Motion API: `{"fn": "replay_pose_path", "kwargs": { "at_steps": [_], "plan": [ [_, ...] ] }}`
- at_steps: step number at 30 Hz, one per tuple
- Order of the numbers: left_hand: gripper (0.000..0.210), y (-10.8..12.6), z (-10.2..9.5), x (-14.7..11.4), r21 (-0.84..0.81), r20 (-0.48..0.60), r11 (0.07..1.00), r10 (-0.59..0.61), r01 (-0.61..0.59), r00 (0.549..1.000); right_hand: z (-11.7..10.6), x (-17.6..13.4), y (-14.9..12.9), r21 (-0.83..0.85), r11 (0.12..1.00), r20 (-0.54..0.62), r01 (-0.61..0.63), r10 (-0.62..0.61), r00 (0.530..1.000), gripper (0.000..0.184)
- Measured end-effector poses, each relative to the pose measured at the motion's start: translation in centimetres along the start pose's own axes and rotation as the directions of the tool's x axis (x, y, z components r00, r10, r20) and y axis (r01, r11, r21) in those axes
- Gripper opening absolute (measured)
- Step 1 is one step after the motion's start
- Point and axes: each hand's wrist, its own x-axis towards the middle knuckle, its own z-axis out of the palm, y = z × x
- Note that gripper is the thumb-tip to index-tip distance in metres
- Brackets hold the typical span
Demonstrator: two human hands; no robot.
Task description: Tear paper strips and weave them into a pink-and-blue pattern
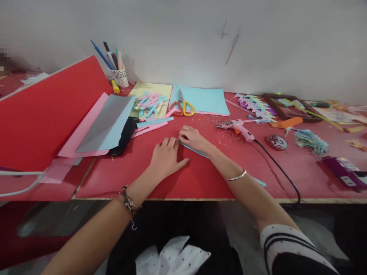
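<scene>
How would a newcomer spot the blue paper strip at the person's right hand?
On the red table, go to the right hand, near the middle. The narrow blue strip slants out from beneath it, along its near edge. Unlike the loose strips farther back, it lies right at a hand.

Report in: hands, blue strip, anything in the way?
Right hand on blue strip, partly hiding it. Left hand palm down alongside. Scissors, glue gun clear of hands.
</scene>
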Motion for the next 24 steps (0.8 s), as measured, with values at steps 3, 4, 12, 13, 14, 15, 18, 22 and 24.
{"fn": "replay_pose_path", "kwargs": {
  "at_steps": [3,4,12,13,14,15,18,22,24],
  "plan": [
    [0.060,0.0,0.1,-0.1,0.008,0.000,1.000,0.004,-0.004,1.000,0.1,0.1,0.4,0.020,1.000,-0.011,0.014,-0.014,1.000,0.018],
    [0.060,0.0,0.2,-0.1,0.007,-0.004,1.000,0.006,-0.006,1.000,0.1,0.2,0.5,0.028,0.999,-0.016,0.019,-0.019,1.000,0.018],
    [0.062,0.0,0.4,-0.2,-0.020,-0.008,1.000,0.000,-0.001,1.000,0.0,-0.9,1.0,0.087,0.994,-0.057,0.067,-0.063,0.996,0.019],
    [0.063,0.1,0.5,-0.2,-0.023,-0.011,1.000,0.000,0.000,1.000,-0.1,-1.0,1.0,0.084,0.994,-0.054,0.074,-0.069,0.996,0.019],
    [0.063,0.1,0.5,-0.2,-0.025,-0.015,1.000,-0.001,0.000,1.000,-0.1,-1.1,1.0,0.081,0.994,-0.048,0.078,-0.074,0.996,0.019],
    [0.064,0.1,0.6,-0.3,-0.025,-0.020,1.000,-0.002,0.002,1.000,-0.1,-1.1,1.0,0.080,0.994,-0.041,0.080,-0.077,0.996,0.020],
    [0.058,0.2,0.7,-0.5,-0.026,-0.031,1.000,0.001,-0.001,1.000,-0.1,-1.1,0.9,0.083,0.994,-0.029,0.071,-0.069,0.997,0.021],
    [0.048,0.1,0.8,-0.5,-0.052,-0.021,0.996,0.067,-0.068,0.998,0.0,-1.1,0.7,0.050,0.998,-0.031,0.039,-0.037,0.999,0.019],
    [0.046,0.1,0.7,-0.5,-0.066,-0.012,0.992,0.104,-0.105,0.994,0.0,-1.2,0.7,0.049,0.998,-0.031,0.031,-0.029,0.999,0.019]
  ]
}}
